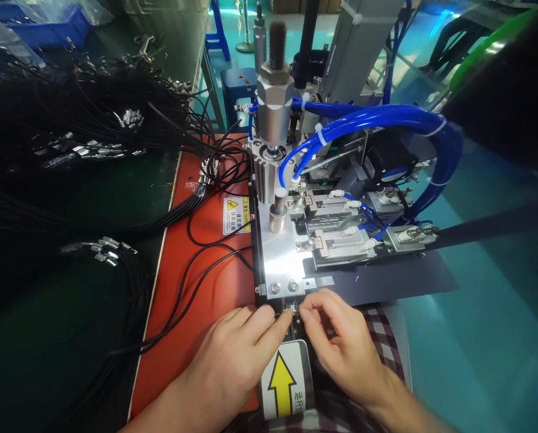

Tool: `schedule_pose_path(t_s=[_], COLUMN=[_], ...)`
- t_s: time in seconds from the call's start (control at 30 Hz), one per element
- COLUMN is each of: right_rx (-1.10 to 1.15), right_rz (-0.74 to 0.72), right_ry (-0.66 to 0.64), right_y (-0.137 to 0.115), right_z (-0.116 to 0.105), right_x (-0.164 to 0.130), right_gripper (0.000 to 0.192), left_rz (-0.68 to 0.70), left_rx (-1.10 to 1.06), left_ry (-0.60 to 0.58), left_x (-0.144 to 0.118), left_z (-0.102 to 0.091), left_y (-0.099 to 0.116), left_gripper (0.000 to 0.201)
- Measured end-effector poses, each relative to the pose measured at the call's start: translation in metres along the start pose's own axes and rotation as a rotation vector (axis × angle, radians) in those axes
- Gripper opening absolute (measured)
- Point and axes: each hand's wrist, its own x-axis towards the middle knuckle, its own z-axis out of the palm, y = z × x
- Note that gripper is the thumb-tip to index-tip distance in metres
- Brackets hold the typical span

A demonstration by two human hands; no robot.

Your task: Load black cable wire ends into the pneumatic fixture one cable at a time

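My left hand [246, 343] is closed, thumb and index finger pinched by a short stretch of thin dark cable [277, 313] at the machine's front. Just beyond its fingertips lies a small shiny cable end with fine wires [293, 308]. From the right, my right hand [343, 346] reaches the same spot, its thumb and index finger pressed together. Whatever sits between those right fingertips is too small to make out. Directly behind both hands stands the press's metal plate [282, 258] with two screws. A white label with a yellow arrow [281, 382] shows between my wrists.
Bundles of black cables with metal ends [109, 249] cover the dark table at left. Several loose cables cross the red surface [197, 337]. Blue air hoses [386, 114] arch over pneumatic cylinders [341, 246]. An upright cylinder [273, 114] rises ahead. A blue tray [38, 30] lies far left.
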Motion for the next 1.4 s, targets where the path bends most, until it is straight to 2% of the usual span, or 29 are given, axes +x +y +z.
schedule_pose_path(t_s=[0.3, 0.63, 0.87, 0.93, 1.07, 1.17, 1.4], right_rx=[0.082, 0.109, 0.228, 0.212, 0.156, 0.131, 0.113], right_rz=[0.189, 0.278, 0.452, 0.445, 0.331, 0.257, 0.23], right_ry=[-0.013, -0.04, -0.084, -0.04, 0.045, 0.041, 0.014], right_y=[0.001, 0.001, 0.006, 0.007, 0.002, -0.003, 0.0], right_z=[0.004, 0.005, 0.003, 0.001, -0.001, -0.001, 0.007], right_x=[-0.003, 0.001, -0.001, -0.004, -0.01, -0.012, -0.015], right_gripper=[0.014, 0.018, 0.023, 0.021, 0.013, 0.008, 0.008], left_rz=[0.003, 0.002, 0.005, 0.004, 0.0, 0.006, 0.01], left_rx=[0.008, 0.01, 0.022, 0.022, 0.009, 0.015, 0.031], left_ry=[-0.02, 0.012, 0.02, 0.015, 0.016, 0.017, 0.032], left_x=[0.0, 0.002, 0.002, 0.002, 0.001, -0.001, -0.001], left_z=[-0.001, -0.002, -0.002, -0.002, -0.002, -0.001, 0.001], left_y=[0.001, 0.001, 0.001, 0.001, 0.0, 0.0, 0.0], left_gripper=[0.039, 0.038, 0.038, 0.038, 0.037, 0.036, 0.036])
